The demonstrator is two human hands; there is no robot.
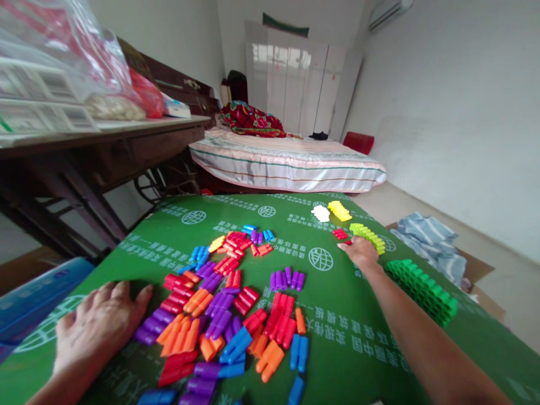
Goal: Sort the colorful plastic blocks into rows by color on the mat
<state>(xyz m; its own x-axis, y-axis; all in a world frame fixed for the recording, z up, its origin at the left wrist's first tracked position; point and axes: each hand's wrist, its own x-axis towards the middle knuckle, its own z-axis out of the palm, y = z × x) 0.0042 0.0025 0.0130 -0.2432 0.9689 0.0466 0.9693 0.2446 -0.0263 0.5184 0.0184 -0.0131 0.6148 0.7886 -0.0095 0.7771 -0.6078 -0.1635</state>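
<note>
At four o'clock, the right hand (pixel 358 252) hides part of a red block (pixel 348 242); its grip is unclear. The bottom edge crops a blue block (pixel 296 390) at six and a pale scrap (pixel 377 402), unidentifiable, at five. At ten, a blurred bag (pixel 99 53) runs off the edge.

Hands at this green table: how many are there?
2: the left hand rests beside the scattered coloured pieces; the right hand is farther forward, by the yellow-green block. No others show.
</note>
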